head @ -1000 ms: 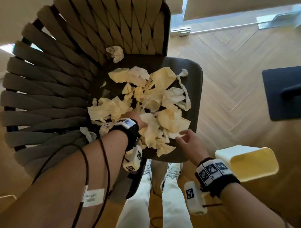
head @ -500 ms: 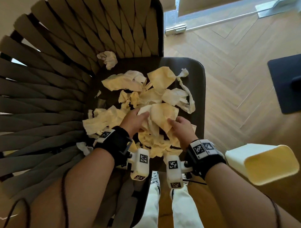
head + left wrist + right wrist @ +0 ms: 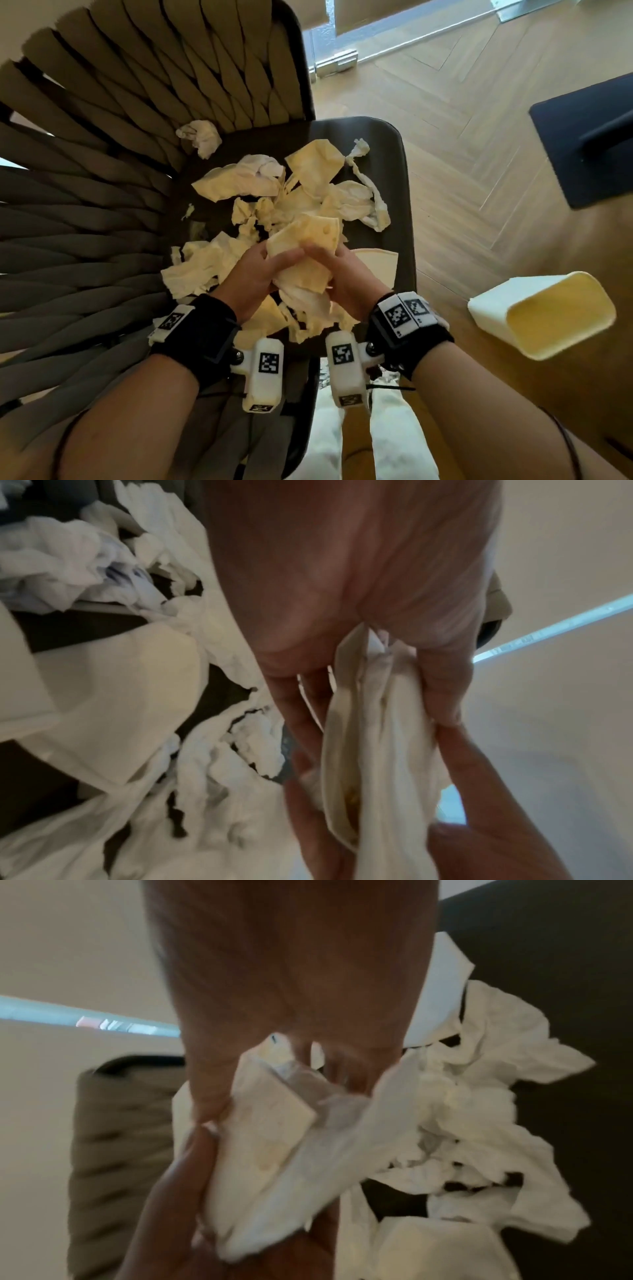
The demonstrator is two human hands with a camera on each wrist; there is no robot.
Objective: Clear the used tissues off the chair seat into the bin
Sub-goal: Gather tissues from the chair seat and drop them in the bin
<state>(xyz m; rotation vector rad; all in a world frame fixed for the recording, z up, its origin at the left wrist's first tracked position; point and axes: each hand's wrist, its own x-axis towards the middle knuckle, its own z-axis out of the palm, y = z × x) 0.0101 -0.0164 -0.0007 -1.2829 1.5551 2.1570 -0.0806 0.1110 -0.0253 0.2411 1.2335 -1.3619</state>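
A heap of crumpled white tissues (image 3: 301, 192) covers the dark chair seat (image 3: 399, 164). My left hand (image 3: 255, 270) and right hand (image 3: 342, 274) are pressed together over the seat's near half, each gripping one bunch of tissues (image 3: 305, 253) squeezed between them. The left wrist view shows the bunch (image 3: 373, 737) caught between my fingers (image 3: 441, 680); the right wrist view shows the same bunch (image 3: 274, 1150). A lone crumpled tissue (image 3: 202, 137) lies at the back of the seat. The cream bin (image 3: 548, 315) stands on the floor to my right, its mouth showing.
The chair's woven strap back (image 3: 120, 154) curves round the left and far sides. Herringbone wood floor (image 3: 462, 137) lies to the right, with a dark blue object (image 3: 589, 137) at the far right. My legs (image 3: 387, 438) stand by the seat's front edge.
Both hands moved in from the sides of the pile, met in the middle and gathered a bunch of tissues between them. The bunch now sits slightly raised off the heap.
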